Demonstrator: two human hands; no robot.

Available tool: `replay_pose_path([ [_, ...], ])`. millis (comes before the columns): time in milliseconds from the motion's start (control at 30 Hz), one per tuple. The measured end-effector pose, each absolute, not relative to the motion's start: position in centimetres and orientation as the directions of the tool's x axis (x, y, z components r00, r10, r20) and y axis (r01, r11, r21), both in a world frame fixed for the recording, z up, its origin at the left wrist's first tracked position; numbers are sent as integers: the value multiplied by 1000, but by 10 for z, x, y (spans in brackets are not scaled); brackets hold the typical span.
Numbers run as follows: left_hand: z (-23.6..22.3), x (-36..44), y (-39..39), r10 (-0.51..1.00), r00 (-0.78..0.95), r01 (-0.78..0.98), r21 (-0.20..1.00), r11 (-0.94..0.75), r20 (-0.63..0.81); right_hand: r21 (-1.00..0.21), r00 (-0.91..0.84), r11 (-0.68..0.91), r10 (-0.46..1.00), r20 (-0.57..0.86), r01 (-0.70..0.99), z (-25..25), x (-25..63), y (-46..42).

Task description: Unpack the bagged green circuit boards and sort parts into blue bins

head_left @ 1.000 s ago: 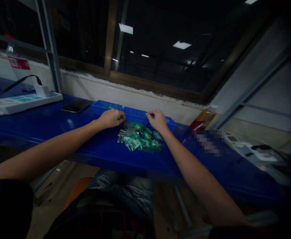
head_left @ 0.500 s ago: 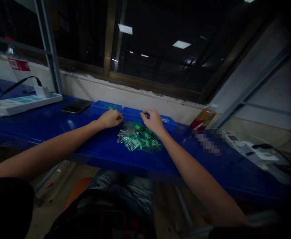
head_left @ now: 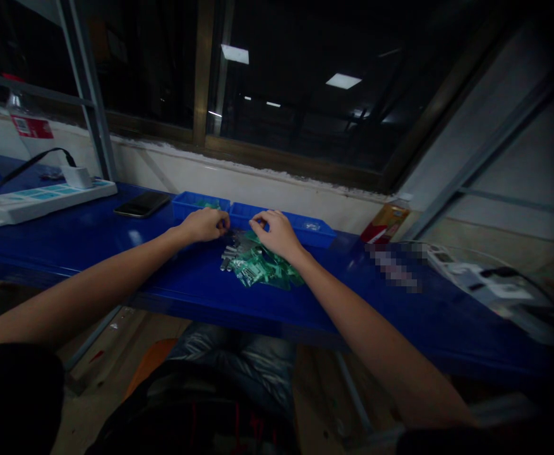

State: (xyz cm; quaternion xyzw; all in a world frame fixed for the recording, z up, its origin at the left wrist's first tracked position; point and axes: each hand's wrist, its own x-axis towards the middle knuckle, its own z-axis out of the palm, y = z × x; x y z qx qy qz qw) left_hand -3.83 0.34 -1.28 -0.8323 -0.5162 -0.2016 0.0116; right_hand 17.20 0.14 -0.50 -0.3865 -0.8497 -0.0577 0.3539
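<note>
My left hand [head_left: 207, 224] is closed at the left side of a pile, its fingers curled and their contents too small to make out. My right hand [head_left: 277, 234] hovers over the pile with thumb and forefinger brought together; whatever they pinch, if anything, is not visible. Under and between the hands lie green plastic packets [head_left: 262, 268] with small metal pieces inside. Loose silvery metal pieces [head_left: 227, 258] lie at the pile's left edge. Behind the hands, a blue tray [head_left: 314, 237] holds a few clear bits, and another blue tray [head_left: 182, 205] has green packets in it.
A black phone [head_left: 143, 205] and a white power strip [head_left: 54, 199] lie on the blue table [head_left: 172, 278] to the left. A bottle [head_left: 30, 123] stands behind the strip. To the right are an orange-red drink container [head_left: 385, 221] and a white device with cables [head_left: 489, 278].
My right hand has moved left across the pile, towards my left hand, and now covers part of the green packets. My left hand stays nearly where it was, fingers still curled.
</note>
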Motion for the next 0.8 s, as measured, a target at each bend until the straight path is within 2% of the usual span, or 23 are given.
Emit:
replay_pose_path([
  [100,-12,-38,2,838,368,861,192,-470,403,-182,-455,700,616,643,691,-6,172,1],
  [200,-7,-39,2,817,305,848,251,-466,489,-188,-457,712,607,650,677,-5,171,-1],
  [333,2,-39,-1,792,196,715,469,-519,578,-224,-439,714,614,655,664,-3,167,-6],
  [400,5,-36,-5,774,179,615,546,-570,607,-299,-414,706,648,640,642,-2,164,-9],
  [467,6,-32,-11,733,191,564,538,-627,653,-444,-370,681,708,602,582,-1,161,-10],
  [533,7,-28,-17,684,228,569,475,-671,693,-594,-318,636,767,557,494,-2,160,-9],
  [600,8,-24,-22,651,291,579,412,-703,701,-675,-283,602,798,533,427,-2,159,-8],
  [700,9,-21,-25,628,401,563,362,-743,667,-706,-272,594,804,528,385,-3,160,-5],
  [800,9,-20,-24,641,440,574,352,-739,629,-651,-286,644,764,579,403,-4,161,-4],
])
